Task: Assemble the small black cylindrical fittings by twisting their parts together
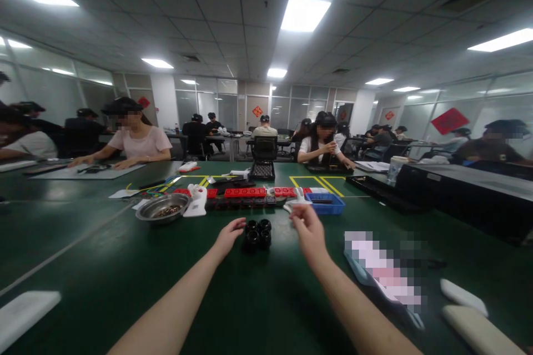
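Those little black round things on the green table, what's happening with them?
A person sits at a green table with both bare hands either side of a small cluster of black round parts. The left hand is at the cluster's left edge; the right hand hovers just right of it, fingers curled, holding nothing that I can make out. Beyond lie a metal bowl, a row of red parts and a blue tray. Other people work at tables behind.

Black round parts [257, 234] on dark green tabletop [125, 266]; red blocks [245, 192], blue bin [326, 203], silver metal bowl [162, 208], yellow tape lines [320, 182], white pads [25, 310].
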{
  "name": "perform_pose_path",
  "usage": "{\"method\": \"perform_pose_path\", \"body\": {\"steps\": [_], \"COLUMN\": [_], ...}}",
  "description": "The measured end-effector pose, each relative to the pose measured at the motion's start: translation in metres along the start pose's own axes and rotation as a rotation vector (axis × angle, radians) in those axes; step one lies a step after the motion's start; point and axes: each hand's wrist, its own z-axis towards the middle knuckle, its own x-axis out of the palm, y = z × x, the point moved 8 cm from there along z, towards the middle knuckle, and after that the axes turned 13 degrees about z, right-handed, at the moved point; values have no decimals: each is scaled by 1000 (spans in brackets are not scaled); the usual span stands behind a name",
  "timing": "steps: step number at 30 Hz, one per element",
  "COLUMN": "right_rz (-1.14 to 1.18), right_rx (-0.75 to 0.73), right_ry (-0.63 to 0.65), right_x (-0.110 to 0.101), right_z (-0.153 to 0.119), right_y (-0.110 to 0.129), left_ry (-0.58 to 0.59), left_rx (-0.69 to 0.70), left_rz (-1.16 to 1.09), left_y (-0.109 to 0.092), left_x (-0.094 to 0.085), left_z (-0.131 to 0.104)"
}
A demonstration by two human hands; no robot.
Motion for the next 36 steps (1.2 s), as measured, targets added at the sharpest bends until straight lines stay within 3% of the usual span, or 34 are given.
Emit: {"method": "perform_pose_path", "body": {"steps": [6,10,23,36], "right_rz": [-196,-263,-400,-420], "right_rx": [177,220,221,253], "right_ry": [-11,36,74,126], "right_x": [5,5,5,7], "right_z": [21,22,16,17], "right_y": [-77,-98,-91,-91], "left_ry": [149,230,288,38], "left_rx": [32,68,56,94], "left_rz": [-65,-85,-45,313], "left_y": [2,4,4,20], "left_x": [6,16,20,-3], "left_z": [3,7,17,25]}}
